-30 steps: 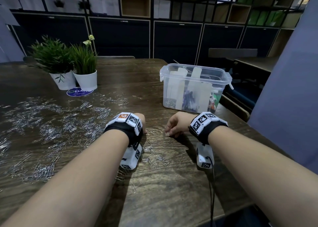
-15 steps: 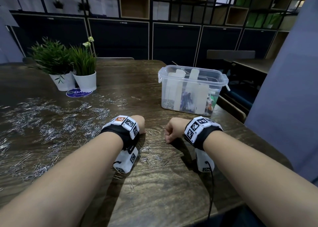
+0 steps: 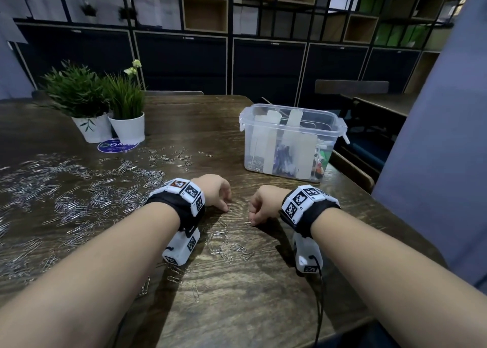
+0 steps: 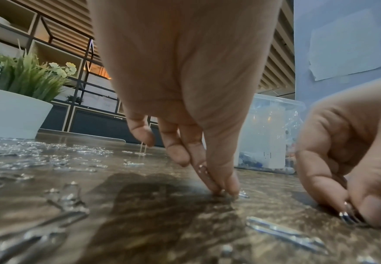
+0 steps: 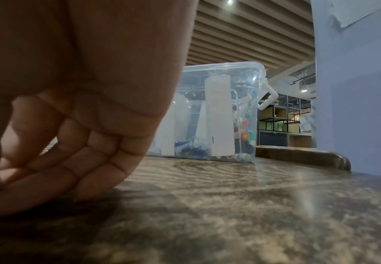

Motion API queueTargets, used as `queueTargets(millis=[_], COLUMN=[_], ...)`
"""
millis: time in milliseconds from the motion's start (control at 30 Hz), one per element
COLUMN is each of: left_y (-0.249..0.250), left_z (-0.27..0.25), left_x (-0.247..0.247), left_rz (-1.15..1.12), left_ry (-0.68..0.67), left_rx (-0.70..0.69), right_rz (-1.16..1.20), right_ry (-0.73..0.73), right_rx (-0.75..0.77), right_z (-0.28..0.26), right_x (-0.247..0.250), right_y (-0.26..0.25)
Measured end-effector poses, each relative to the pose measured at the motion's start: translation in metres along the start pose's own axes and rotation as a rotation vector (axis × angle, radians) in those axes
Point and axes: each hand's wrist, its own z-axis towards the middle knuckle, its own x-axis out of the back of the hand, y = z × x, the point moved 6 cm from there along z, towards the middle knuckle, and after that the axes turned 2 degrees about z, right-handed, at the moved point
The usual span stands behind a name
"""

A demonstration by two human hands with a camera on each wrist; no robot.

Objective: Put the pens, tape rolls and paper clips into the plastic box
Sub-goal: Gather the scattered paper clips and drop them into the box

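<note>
Paper clips (image 3: 79,200) lie scattered in great number across the left part of a dark wooden desk (image 3: 237,295), with a smaller loose group (image 3: 226,247) between the two wrists. Both hands are low at the middle of the desk, knuckles up and fingertips down on the wood. The left hand (image 3: 214,190) has its thumb and fingertips pressed together on one small clip (image 4: 243,193) against the surface, the other fingers curled above. The right hand (image 3: 263,202), close beside it, pinches another clip (image 4: 348,217) between thumb and forefinger at the desk top, with the remaining fingers curled under. One more clip (image 4: 284,234) lies flat just in front of the right hand. Each wrist wears a black band with white marker blocks.

Beyond the right hand, near the desk's right edge, stands the clear plastic box (image 3: 292,142), lid off. Inside it are white upright dividers, coloured pens (image 5: 243,135) at one end and some clips at the bottom. At the far left of the desk stand two green plants in white pots (image 3: 126,128), with a round blue sticker (image 3: 116,146) in front of them. Dark cabinets and open shelving fill the background.
</note>
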Motion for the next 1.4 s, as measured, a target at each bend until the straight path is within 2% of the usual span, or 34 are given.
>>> queueTargets(millis=[133, 233, 333, 533, 667, 733, 833, 933, 1000, 1133, 1200, 1300, 1400], left_y=[0.001, 0.003, 0.009, 0.01, 0.009, 0.007, 0.002, -0.002, -0.003, -0.001, -0.002, -0.009, -0.001], left_z=[0.006, 0.01, 0.012, 0.022, 0.03, 0.034, 0.037, 0.035, 0.033, 0.025, 0.019, 0.01, 0.0], left_x=[0.0, -0.001, -0.001, -0.005, -0.005, -0.006, -0.009, -0.013, -0.012, -0.008, -0.001, 0.024, 0.071], left_rz=[-0.009, -0.014, 0.073, 0.163, 0.222, 0.214, 0.147, 0.078, 0.058, 0.057, 0.012, -0.108, -0.144], left_ry=[-0.044, -0.121, -0.183, -0.284, -0.319, -0.327, -0.347, -0.355, -0.339, -0.275, -0.183, 0.061, 0.416], left_rx=[-0.014, -0.036, -0.062, -0.14, -0.155, -0.167, -0.177, -0.155, -0.139, -0.1, -0.042, 0.084, 0.122], right_rz=[-0.005, 0.074, 0.083, 0.128, 0.105, 0.092, 0.064, 0.108, 0.069, -0.144, -0.188, -0.119, -0.085], right_ry=[-0.015, 0.05, 0.218, 0.649, 0.841, 0.837, 0.68, 0.743, 0.766, 0.556, 0.513, 0.488, 0.44], right_rx=[-0.013, -0.022, -0.002, 0.043, -0.088, -0.17, -0.194, -0.11, -0.132, -0.336, -0.339, -0.274, -0.22], right_z=[0.0, -0.006, -0.009, 0.004, 0.035, 0.054, 0.074, 0.063, 0.045, 0.014, 0.001, -0.016, -0.03], right_x=[0.008, 0.039, 0.089, 0.185, 0.213, 0.215, 0.203, 0.195, 0.193, 0.176, 0.168, 0.162, 0.154], right_y=[0.001, -0.005, -0.016, -0.024, -0.006, 0.005, 0.014, 0.013, 0.016, 0.041, 0.046, 0.041, 0.036])
